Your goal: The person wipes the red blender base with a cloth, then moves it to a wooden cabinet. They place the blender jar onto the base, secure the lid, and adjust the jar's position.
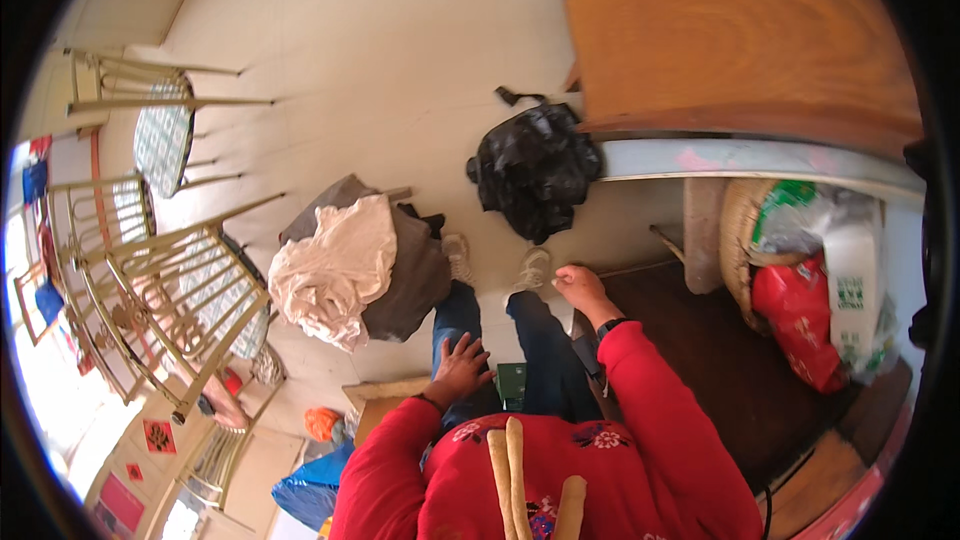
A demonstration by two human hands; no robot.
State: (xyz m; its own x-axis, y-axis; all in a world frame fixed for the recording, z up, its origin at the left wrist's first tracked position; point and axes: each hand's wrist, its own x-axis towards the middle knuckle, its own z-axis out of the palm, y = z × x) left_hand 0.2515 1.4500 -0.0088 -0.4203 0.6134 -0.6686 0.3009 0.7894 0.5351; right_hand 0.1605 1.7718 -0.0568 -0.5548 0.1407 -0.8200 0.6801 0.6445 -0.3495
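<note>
My left hand (461,370) lies on my left thigh with its fingers spread, holding nothing. Out past my right knee, my right hand (580,292) is curled closed; whether anything is inside it is hidden. Ahead and to the left, a crumpled cream cloth (345,260) lies on top of a dark grey piece of fabric (410,275). A black plastic bag (540,170) sits on the floor beyond my shoes, apart from both hands. Between my legs a small green box (511,385) shows.
Metal chairs (190,280) with patterned seats line the left side. A wooden cabinet (740,40) stands at the far right. Below it, a red bag (800,315) and a woven basket (738,250) sit at the right. A blue plastic bag (315,485) lies at lower left.
</note>
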